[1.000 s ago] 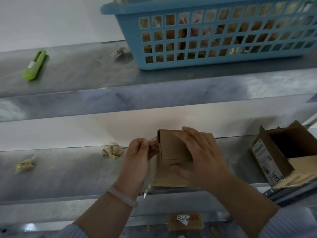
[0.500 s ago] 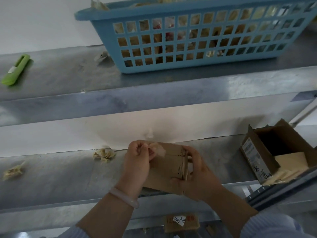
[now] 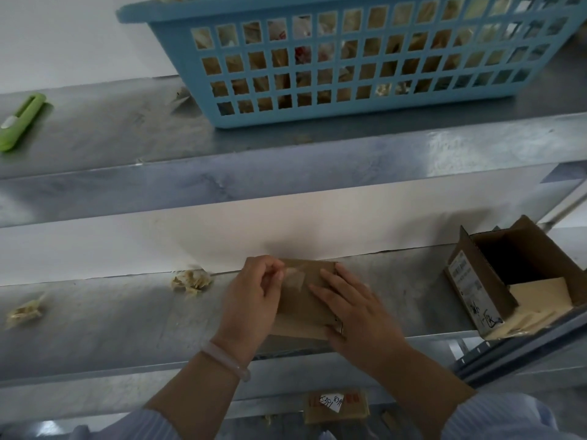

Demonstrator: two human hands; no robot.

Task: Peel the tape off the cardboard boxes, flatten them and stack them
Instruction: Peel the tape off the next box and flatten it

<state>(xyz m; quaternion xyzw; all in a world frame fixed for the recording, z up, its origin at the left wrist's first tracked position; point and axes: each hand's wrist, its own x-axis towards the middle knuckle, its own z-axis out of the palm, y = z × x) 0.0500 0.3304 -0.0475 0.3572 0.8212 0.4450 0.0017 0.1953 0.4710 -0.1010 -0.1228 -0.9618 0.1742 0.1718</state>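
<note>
The box [image 3: 305, 306] is lying flat on the counter [image 3: 111, 325], near its front edge and between the two hands, probably so that the surface is taking the downward push while the tape comes away. The right hand [image 3: 355, 315] is pressing on the box's right part with straight, spread fingers, palm down. It is gripping nothing and seems to be serving as a weight, so that the light cardboard is not lifting with the pull. The left hand [image 3: 251, 300] is pinching a pale, see-through strip of tape [image 3: 295, 277] at the box's upper left, fingers and thumb curled together, knuckles up, forearm coming in from below. The strip is blurred, so whether its far end is sticking to the cardboard cannot be told. The hands are sitting close but apart.

A wad [image 3: 190, 281] of used tape and a second wad [image 3: 23, 311] are lying to the left on the counter, likely dropped within reach. An open box [image 3: 470, 287] is waiting at the right, apparently next in line. On the shelf [image 3: 95, 131] above, a basket [image 3: 317, 117] is holding scraps, and a green cutter [image 3: 20, 120] is lying well to the left.
</note>
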